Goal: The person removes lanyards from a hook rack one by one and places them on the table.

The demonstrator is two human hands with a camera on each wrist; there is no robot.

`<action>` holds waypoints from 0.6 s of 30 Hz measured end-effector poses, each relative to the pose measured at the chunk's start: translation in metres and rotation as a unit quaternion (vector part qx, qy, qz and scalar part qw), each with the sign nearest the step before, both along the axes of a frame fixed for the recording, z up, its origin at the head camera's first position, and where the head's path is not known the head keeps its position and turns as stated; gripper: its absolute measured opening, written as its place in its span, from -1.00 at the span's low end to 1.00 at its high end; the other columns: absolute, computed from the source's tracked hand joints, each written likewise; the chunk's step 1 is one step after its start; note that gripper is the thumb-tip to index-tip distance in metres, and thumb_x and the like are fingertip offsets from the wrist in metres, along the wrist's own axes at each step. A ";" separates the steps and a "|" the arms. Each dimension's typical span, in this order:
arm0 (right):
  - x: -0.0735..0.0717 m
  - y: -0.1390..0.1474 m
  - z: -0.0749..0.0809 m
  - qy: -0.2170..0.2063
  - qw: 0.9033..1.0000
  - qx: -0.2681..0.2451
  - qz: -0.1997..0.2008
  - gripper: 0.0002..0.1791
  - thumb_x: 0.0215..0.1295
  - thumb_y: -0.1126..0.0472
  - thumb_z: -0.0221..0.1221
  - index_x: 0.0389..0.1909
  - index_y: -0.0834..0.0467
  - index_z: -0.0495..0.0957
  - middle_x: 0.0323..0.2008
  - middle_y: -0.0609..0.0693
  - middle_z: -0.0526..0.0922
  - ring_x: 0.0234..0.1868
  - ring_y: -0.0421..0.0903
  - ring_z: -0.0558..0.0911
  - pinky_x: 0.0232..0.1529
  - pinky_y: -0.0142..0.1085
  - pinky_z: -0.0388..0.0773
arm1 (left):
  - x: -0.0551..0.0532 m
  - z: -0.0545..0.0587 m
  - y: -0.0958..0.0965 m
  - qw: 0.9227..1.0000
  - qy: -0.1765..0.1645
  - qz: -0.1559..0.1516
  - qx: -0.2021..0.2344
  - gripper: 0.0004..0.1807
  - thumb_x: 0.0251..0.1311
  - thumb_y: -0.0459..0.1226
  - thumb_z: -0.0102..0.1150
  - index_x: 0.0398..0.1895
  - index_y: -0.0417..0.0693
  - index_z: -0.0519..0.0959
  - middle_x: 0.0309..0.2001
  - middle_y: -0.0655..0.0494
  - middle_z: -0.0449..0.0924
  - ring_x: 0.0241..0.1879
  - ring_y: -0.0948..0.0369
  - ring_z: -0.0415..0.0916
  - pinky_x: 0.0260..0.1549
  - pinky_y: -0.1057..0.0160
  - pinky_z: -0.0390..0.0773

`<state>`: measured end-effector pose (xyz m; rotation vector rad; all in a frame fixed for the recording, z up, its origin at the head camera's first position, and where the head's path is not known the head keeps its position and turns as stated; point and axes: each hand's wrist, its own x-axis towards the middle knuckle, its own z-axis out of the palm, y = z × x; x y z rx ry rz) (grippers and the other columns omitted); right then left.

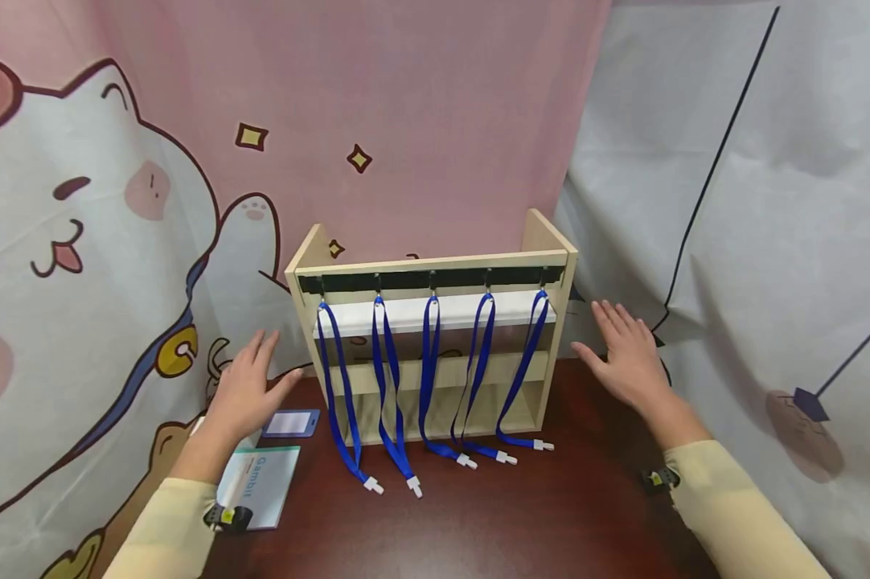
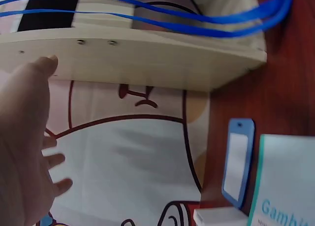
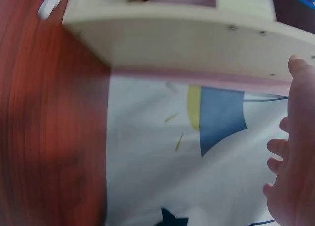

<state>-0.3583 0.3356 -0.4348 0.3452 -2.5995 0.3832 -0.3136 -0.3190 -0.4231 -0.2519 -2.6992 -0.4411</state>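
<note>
A light wooden rack (image 1: 438, 375) stands on the dark red table, with a black hook strip (image 1: 406, 280) across its upper front. Several blue lanyards (image 1: 387, 362) hang from the hooks, their white clips (image 1: 415, 486) lying on the tabletop. To the rack's left is my left hand (image 1: 245, 394), fingers extended and holding nothing; in the left wrist view its thumb overlaps the rack's side panel (image 2: 147, 63). My right hand (image 1: 629, 358) is raised on the other side, fingers straight, also holding nothing. Its thumb overlaps the opposite side panel (image 3: 197, 46) in the right wrist view.
Beneath and beside my left arm lie a blue-framed card holder (image 1: 290, 424) and a pale booklet marked Gambit (image 1: 264, 486). A white box (image 2: 219, 216) is partly seen beside them. Printed cloth (image 1: 435, 121) hangs behind the rack and along both sides.
</note>
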 end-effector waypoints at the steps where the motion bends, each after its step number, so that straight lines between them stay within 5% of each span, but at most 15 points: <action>1: 0.001 -0.002 -0.001 0.004 1.000 -0.023 0.011 0.02 0.65 -0.34 0.10 0.81 0.17 0.00 0.73 0.34 0.11 0.72 0.39 0.05 0.62 0.44 -0.11 | 0.000 0.002 0.001 1.000 0.012 -0.008 0.015 0.01 0.59 0.25 0.12 0.80 -0.18 0.06 0.71 -0.45 0.01 0.61 -0.49 0.07 0.43 -0.66 0.08; 6: 0.011 -0.013 0.002 0.018 0.991 -0.123 0.048 -0.09 0.66 -0.18 0.21 0.78 0.18 0.12 0.66 0.40 0.24 0.65 0.47 0.17 0.54 0.51 0.07 | -0.003 0.011 0.008 0.993 0.056 -0.044 0.091 -0.05 0.59 0.10 0.23 0.81 -0.11 0.07 0.71 -0.36 0.10 0.62 -0.40 0.12 0.45 -0.58 0.18; 11: 0.024 -0.026 0.009 0.043 0.974 -0.216 0.054 -0.21 0.63 -0.02 0.30 0.71 0.15 0.28 0.55 0.34 0.42 0.53 0.39 0.38 0.44 0.45 0.31 | -0.006 0.026 0.015 0.976 0.094 -0.089 0.177 -0.13 0.59 -0.08 0.28 0.80 -0.03 0.11 0.68 -0.29 0.18 0.61 -0.32 0.17 0.47 -0.51 0.24; 14: 0.030 -0.035 0.014 0.082 0.959 -0.265 0.067 -0.32 0.59 0.14 0.36 0.62 0.18 0.39 0.39 0.26 0.56 0.37 0.25 0.55 0.39 0.03 0.52 | -0.007 0.036 0.020 0.962 0.116 -0.113 0.221 -0.16 0.58 -0.16 0.31 0.79 0.05 0.16 0.67 -0.20 0.23 0.60 -0.26 0.22 0.48 -0.47 0.27; 18: 0.037 -0.047 0.021 0.114 0.943 -0.301 0.082 -0.42 0.58 0.22 0.35 0.52 0.20 0.45 0.25 0.18 0.65 0.19 0.02 0.64 0.19 -0.45 0.47 | -0.009 0.049 0.026 0.947 0.135 -0.128 0.261 -0.19 0.58 -0.21 0.31 0.78 0.10 0.19 0.68 -0.08 0.25 0.61 -0.18 0.25 0.49 -0.42 0.29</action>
